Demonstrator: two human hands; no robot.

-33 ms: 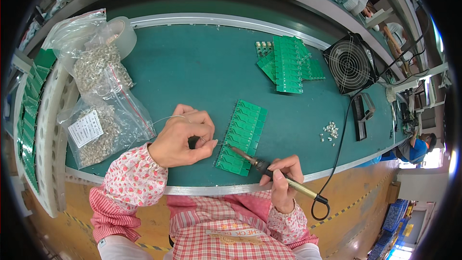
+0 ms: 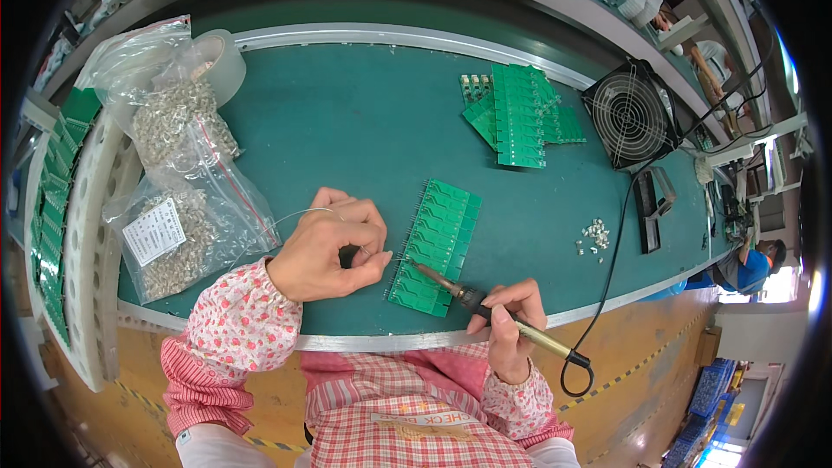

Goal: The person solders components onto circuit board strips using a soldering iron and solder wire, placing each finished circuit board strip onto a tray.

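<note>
A green circuit board panel [image 2: 435,243] with a row of pins along its left edge lies near the table's front edge. My left hand [image 2: 334,243] is closed in a pinch on a thin solder wire [image 2: 299,212], just left of those pins. The wire loops back over the knuckles toward the plastic bags. Between finger and thumb its end is hard to make out. In my right hand [image 2: 511,321] is a soldering iron [image 2: 472,298] with a dark and gold handle, gripped like a pen. Its tip [image 2: 419,267] is at the board's left part, close to the pins.
Clear bags of small metallic parts [image 2: 178,230] lie at the left, beside a tape roll [image 2: 227,69] and a white foam rack [image 2: 82,243] of boards. Stacked green boards [image 2: 520,117], a black fan [image 2: 631,113], loose small parts [image 2: 594,237] and a black holder [image 2: 650,208] are rightward. The iron's cable [image 2: 614,269] crosses there.
</note>
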